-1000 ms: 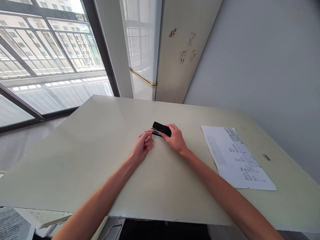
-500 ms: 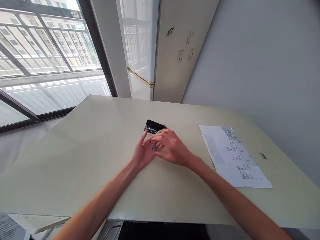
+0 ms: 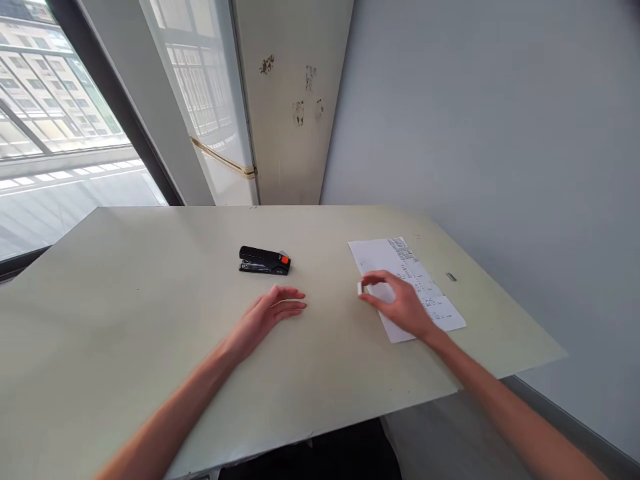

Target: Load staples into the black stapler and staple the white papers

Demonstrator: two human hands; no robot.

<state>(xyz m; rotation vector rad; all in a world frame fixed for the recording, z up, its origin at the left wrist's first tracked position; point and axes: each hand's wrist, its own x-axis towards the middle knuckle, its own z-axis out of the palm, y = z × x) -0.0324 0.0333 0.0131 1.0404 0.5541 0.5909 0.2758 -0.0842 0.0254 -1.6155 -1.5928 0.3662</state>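
Note:
My right hand (image 3: 395, 303) pinches a small pale grey block, which looks like a strip of staples (image 3: 360, 289), between thumb and fingers. The hand is over the left part of a printed sheet of paper (image 3: 453, 321), hiding some of it. My left hand (image 3: 270, 312) is at the table's middle with its fingers stretched out to the right and nothing visible in them. Just beyond it lies a black stapler (image 3: 263, 260) with an orange-red mark at its right end, apart from both hands.
The pale table (image 3: 165, 347) has its near edge toward me. A small dark green strip (image 3: 451, 277) lies right of the paper. At the back stands a fridge (image 3: 285, 153), with a window (image 3: 55, 107) to the left and a grey wall (image 3: 475, 133) to the right.
My hands have moved apart: the right has carried the strip of staples from the left palm over to the paper. The stapler now shows fully. My view has swung right.

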